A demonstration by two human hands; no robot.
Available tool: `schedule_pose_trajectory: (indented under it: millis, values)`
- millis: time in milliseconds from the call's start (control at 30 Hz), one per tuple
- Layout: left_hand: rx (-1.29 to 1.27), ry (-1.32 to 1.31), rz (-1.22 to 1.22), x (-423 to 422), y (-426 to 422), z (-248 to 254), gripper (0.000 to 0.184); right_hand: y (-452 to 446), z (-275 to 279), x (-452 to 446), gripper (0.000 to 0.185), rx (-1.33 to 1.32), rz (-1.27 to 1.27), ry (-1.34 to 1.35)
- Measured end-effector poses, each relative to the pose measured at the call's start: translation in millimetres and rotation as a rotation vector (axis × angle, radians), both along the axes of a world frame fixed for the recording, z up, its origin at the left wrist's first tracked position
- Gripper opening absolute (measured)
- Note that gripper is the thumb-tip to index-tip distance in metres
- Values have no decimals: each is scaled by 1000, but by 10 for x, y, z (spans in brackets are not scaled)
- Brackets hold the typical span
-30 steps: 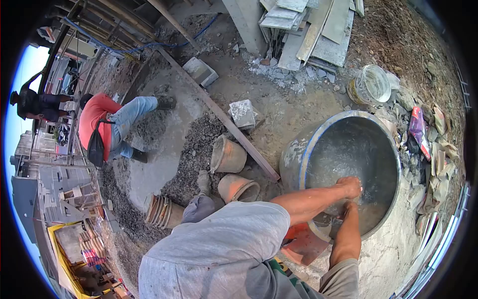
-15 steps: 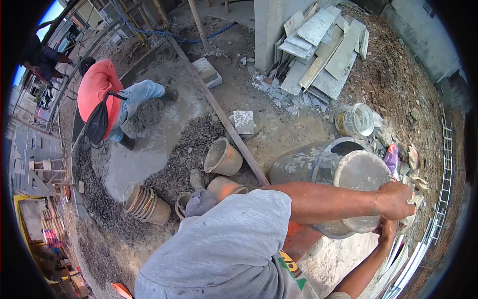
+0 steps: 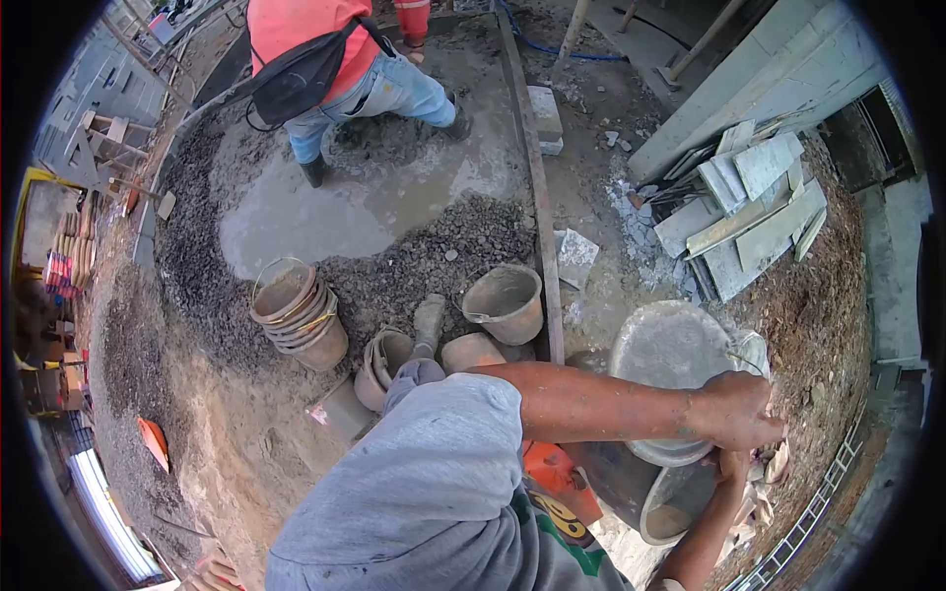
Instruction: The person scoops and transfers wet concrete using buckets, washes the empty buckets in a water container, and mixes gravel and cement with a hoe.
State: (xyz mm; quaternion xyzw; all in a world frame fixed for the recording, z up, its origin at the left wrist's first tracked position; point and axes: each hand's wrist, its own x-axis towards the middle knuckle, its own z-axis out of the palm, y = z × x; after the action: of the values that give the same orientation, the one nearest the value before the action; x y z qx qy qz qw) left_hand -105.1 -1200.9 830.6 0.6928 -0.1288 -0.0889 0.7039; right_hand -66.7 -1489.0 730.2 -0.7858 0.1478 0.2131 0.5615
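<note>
A bucket (image 3: 670, 350) filled with cloudy grey water is tilted at the mouth of a large barrel (image 3: 678, 507). My left hand (image 3: 741, 409) is closed at the bucket's right edge, where a thin handle shows. Just below it, my right hand (image 3: 732, 465) is closed at the bucket's lower edge, its fingertips partly hidden. An orange container (image 3: 562, 478) sits beside the barrel, under my left arm.
Empty buckets (image 3: 507, 300) and a bucket stack (image 3: 301, 315) stand near gravel. A plank (image 3: 537, 197) crosses the ground. A co-worker (image 3: 335, 79) in a red top bends over wet concrete (image 3: 305, 222). Broken boards (image 3: 754, 212) lie beside a pillar (image 3: 729, 98).
The bucket has come up out of the barrel's water, held by both hands, and shifted left in view. The camera has turned, so the co-worker and buckets appear farther right.
</note>
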Motion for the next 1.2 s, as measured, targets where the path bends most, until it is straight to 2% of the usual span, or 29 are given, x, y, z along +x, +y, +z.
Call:
schedule_pose_trajectory:
  millis: [133, 167, 200, 233, 267, 300, 367, 433, 467, 533, 600, 667, 733, 800, 900, 933, 1000, 1033, 1100, 1133, 1200]
  values:
    - [298, 143, 261, -352, 961, -1243, 53, 1765, -1201, 72, 26, 171, 151, 207]
    - [309, 267, 299, -403, 1306, -1481, 53, 1963, -1788, 180, 15, 101, 271, 167]
    - [318, 389, 332, -458, 1645, -1723, 53, 2421, -2034, 235, 11, -268, 491, 137]
    - [340, 425, 448, -495, 1923, -2104, 51, 2869, -2335, 194, 12, -167, 364, 225]
    - [361, 465, 561, -549, 2183, -2493, 49, 3252, -2661, 192, 12, -174, 373, 257]
    - [365, 505, 652, -652, 2466, -2756, 45, 3796, -2602, 77, 13, -288, 453, 235]
    - [375, 570, 820, -878, 3058, -3266, 38, 4499, -3165, -18, 20, -282, 483, 239]
    - [388, 615, 985, -1088, 3623, -3664, 32, 5308, -3297, -213, 27, -360, 516, 155]
    - [400, 638, 1063, -1219, 3870, -3818, 30, 5569, -3702, -185, 30, -318, 614, 209]
    - [311, 662, 1317, -1505, 4253, -4298, 29, 6241, -3598, -426, 34, -372, 694, 185]
    - [222, 725, 1494, -1801, 4530, -4610, 29, 6721, -3619, -674, 24, -325, 758, 140]
    - [177, 751, 1690, -2013, 4648, -4838, 29, 6982, -4032, -869, 22, -332, 947, -119]
    - [68, 746, 1850, -2178, 4741, -4906, 28, 7194, -3974, -1102, 21, -337, 1078, -303]
    - [-113, 707, 1968, -2287, 4835, -4908, 27, 7369, -3158, -1334, 21, -350, 1161, -410]
    - [-369, 681, 1943, -2363, 4853, -4815, 27, 7269, -2886, -1408, 17, -247, 1230, -489]
    - [-369, 657, 1940, -2290, 4770, -4746, 27, 7215, -2773, -1376, 16, -228, 1211, -508]
    - [-409, 670, 1871, -2080, 4562, -4587, 27, 6973, -2575, -1225, 14, -195, 1181, -538]
    - [-435, 691, 1800, -1935, 4414, -4251, 29, 6785, -2526, -1101, 15, -166, 1138, -529]
    - [-489, 509, 1678, -1617, 4059, -4271, 32, 6324, -2449, -698, 16, -124, 1034, -497]
    - [-360, 572, 1579, -1475, 3863, -4076, 31, 6012, -2399, -487, 16, -119, 965, -464]
    - [-370, 451, 1414, -1053, 3373, -3760, 31, 5291, -1989, -53, 12, -52, 804, -334]
